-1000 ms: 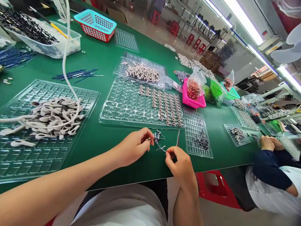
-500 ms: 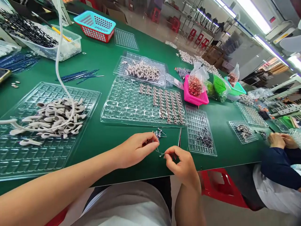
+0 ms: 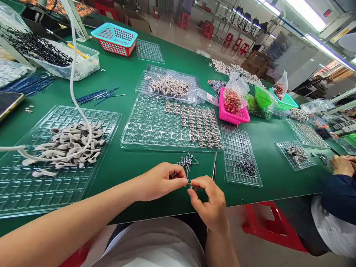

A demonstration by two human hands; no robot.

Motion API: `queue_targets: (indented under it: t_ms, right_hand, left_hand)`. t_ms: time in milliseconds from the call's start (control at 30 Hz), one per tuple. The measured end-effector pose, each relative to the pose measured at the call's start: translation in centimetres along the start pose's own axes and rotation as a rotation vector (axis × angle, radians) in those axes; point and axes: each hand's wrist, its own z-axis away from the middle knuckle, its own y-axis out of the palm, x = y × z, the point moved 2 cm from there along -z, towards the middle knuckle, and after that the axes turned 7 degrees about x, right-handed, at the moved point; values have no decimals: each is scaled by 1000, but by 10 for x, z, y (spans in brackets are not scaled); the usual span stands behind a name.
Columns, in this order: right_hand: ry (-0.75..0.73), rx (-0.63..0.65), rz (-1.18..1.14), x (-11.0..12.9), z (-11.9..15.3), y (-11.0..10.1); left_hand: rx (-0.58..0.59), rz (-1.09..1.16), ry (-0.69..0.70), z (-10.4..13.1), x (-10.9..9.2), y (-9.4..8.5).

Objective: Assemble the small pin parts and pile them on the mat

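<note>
Close to the table's front edge, my left hand (image 3: 162,181) and my right hand (image 3: 210,200) meet fingertip to fingertip. Both pinch a small wired component (image 3: 191,185), tiny and silvery with thin leads; the fingers partly hide it. Just beyond my left fingertips lies a small heap of similar wired components (image 3: 185,160). A pair of tweezers (image 3: 214,167) rests on the mat behind my right hand. Farther back, a clear moulded tray (image 3: 147,124) carries rows of grey earphone shells (image 3: 204,126) in its right part.
Left, a clear tray (image 3: 25,193) bears a heap of grey stemmed earphone shells (image 3: 73,142) under a white hose (image 3: 72,74). Right stands a tray of dark wired parts (image 3: 246,165), behind it a pink basket (image 3: 235,118). A co-worker's hands (image 3: 342,165) are at far right.
My right hand has shifted slightly left, and its fingertips now meet those of my left hand at the component. The view has shifted slightly.
</note>
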Motion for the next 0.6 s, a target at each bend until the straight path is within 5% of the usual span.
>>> queue_targets:
  t_ms: [200,600]
  right_hand:
    - [34,-28,-32,0,6,2]
    - [293,-181,-371,-3,15,18]
  left_hand:
    - [12,91,-43,-3,4,2]
    - [96,662,-58,-4,4,8]
